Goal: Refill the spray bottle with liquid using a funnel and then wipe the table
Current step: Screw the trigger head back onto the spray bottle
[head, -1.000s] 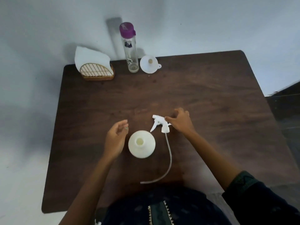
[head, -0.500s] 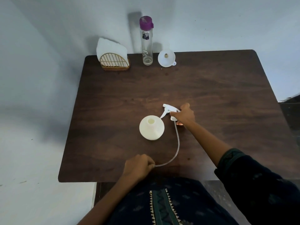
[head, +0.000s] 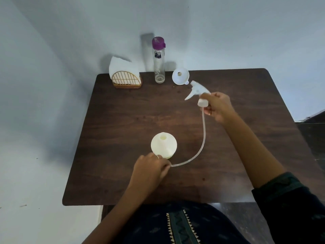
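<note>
The cream spray bottle (head: 163,144) stands uncapped and upright at the middle of the dark wooden table (head: 123,120). My right hand (head: 218,107) grips the white trigger sprayer head (head: 197,92), lifted above the table toward the back right. Its clear dip tube (head: 202,138) curves down to my left hand (head: 149,167), which pinches the tube's free end just in front of the bottle. A white funnel (head: 180,76) lies at the back of the table, beside a tall clear bottle with a purple cap (head: 159,60).
A wire napkin holder with white napkins (head: 124,74) stands at the back left corner. A pale wall runs behind and to the left of the table. The table's front edge is close to my body.
My right hand has lifted the sprayer head off the table and carried it back and to the right. My left hand keeps the tube's end pinched. The bottle has not moved.
</note>
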